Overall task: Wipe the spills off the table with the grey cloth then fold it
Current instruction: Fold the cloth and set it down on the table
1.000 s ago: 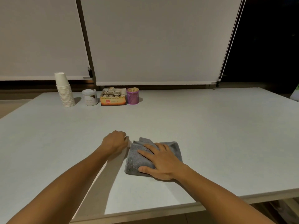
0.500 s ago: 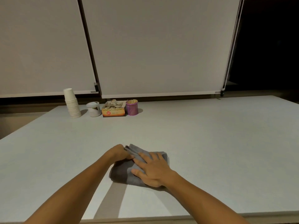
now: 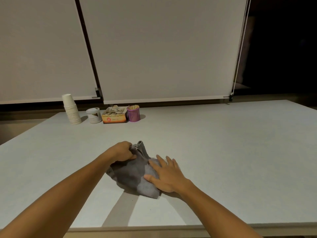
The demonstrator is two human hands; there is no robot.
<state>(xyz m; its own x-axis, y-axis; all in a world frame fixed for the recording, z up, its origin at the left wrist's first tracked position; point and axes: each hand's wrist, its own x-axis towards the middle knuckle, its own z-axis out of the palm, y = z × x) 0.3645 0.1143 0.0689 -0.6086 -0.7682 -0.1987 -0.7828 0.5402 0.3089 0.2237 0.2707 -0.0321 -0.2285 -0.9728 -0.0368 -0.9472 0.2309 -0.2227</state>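
Note:
The grey cloth lies bunched in the middle of the pale table. My left hand pinches the cloth's far left corner and holds it lifted off the surface. My right hand lies flat, fingers spread, pressing the cloth's right side down onto the table. No spill is visible on the surface around the cloth.
At the far left of the table stand a stack of white paper cups, a white tub, an orange box of sachets and a purple mesh cup of sticks. Roller blinds hang behind; the table's near edge runs below my arms.
My left hand went from resting beside the cloth to gripping its far left corner and raising it. My right hand stayed pressed on the cloth. The camera tilted upward.

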